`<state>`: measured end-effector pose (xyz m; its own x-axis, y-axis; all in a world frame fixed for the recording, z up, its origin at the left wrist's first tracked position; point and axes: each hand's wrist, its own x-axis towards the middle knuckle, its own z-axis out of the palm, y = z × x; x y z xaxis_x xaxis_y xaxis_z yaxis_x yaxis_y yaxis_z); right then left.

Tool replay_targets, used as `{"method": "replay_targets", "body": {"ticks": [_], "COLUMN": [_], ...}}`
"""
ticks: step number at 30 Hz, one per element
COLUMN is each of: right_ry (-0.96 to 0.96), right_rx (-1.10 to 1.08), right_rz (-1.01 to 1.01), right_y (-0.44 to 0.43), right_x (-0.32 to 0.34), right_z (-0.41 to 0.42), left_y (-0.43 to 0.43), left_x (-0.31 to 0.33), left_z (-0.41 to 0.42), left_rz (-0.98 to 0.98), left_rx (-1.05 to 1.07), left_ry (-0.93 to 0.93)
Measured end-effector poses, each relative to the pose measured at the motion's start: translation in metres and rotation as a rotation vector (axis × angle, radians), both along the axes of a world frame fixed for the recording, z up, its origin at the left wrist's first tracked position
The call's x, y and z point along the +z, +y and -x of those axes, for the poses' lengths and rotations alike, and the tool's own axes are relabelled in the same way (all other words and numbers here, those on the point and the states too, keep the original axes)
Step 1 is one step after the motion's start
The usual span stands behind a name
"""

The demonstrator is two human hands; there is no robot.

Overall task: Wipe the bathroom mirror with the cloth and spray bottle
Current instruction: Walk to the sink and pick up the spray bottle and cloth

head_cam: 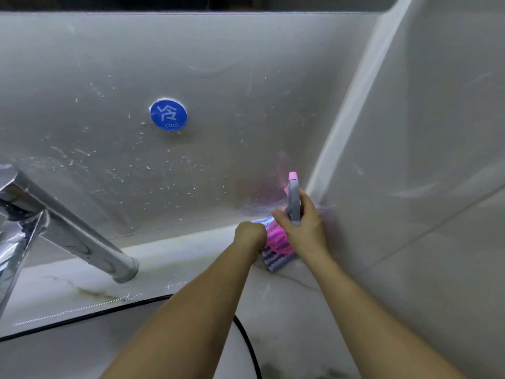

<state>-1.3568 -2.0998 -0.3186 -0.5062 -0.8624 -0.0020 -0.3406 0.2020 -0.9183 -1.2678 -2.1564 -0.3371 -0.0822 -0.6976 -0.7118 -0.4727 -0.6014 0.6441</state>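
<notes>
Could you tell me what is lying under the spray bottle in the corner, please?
A purple and white striped cloth lies on the counter beneath the pink spray bottle. The right hand and left hand cover most of it.

Pink spray bottle with grey trigger head, upright in the corner, purple-and-white striped cloth bunched beneath it on the desk, mirror barely visible at top edge

Head camera looks steeply down, close over the countertop corner.
</notes>
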Motion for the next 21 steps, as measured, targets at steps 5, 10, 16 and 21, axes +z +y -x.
{"method": "replay_targets", "body": {"ticks": [5,10,16,21], "right_ry": [-0.021,0.021,0.003,-0.09], "right_rx": [-0.072,-0.161,-0.314,-0.204], "right_rz": [0.003,0.111,0.334,0.402], "right_y": [0.017,0.042,0.063,0.076], "right_x": [-0.004,0.014,0.075,0.138], "right_z": [-0.006,-0.009,-0.033,-0.078], "left_y": [0.005,0.019,0.039,0.073], "left_x": [-0.008,0.019,0.077,0.134], "left_z": [0.004,0.001,-0.05,-0.109], "left_rz": [-0.021,0.035,-0.031,-0.012], "left_rx": [0.071,0.197,0.397,0.415], "left_ry": [-0.067,0.164,0.498,0.779]}}
